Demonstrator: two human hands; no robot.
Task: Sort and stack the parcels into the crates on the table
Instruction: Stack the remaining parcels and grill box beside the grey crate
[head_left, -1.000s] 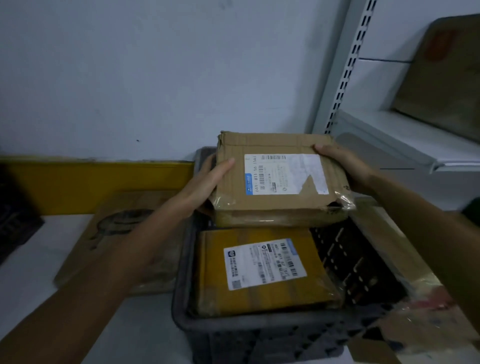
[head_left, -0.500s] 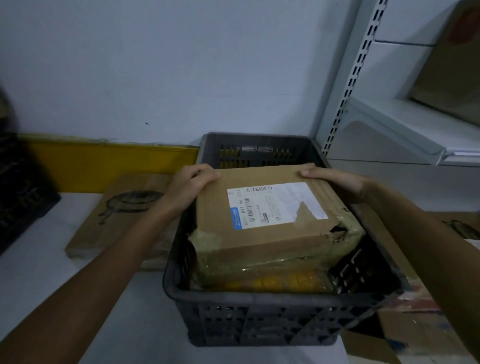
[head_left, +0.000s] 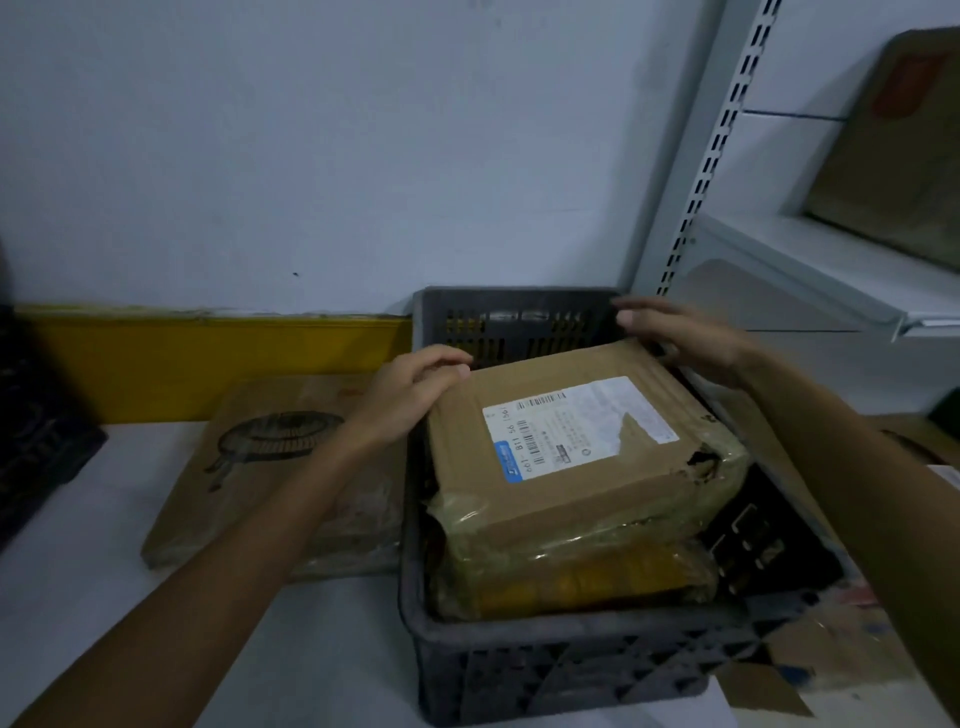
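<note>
A brown cardboard parcel (head_left: 582, 441) with a white label lies tilted on top of a yellow parcel (head_left: 587, 577) inside the dark plastic crate (head_left: 561, 670). My left hand (head_left: 415, 395) is at the brown parcel's far left corner, with its fingers curled round that corner. My right hand (head_left: 675, 338) hovers just above the far right corner with its fingers spread and holds nothing. It is close to the crate's back rim.
A flat brown box (head_left: 260, 462) printed with a fan lies on the white table left of the crate. A yellow board (head_left: 208, 364) leans on the wall behind. White shelving (head_left: 810, 270) stands on the right, more cardboard (head_left: 810, 654) lies below it, and a dark crate (head_left: 36, 431) sits far left.
The brown parcel came down from above the crate onto the yellow parcel. My right hand has since lifted off its far right corner.
</note>
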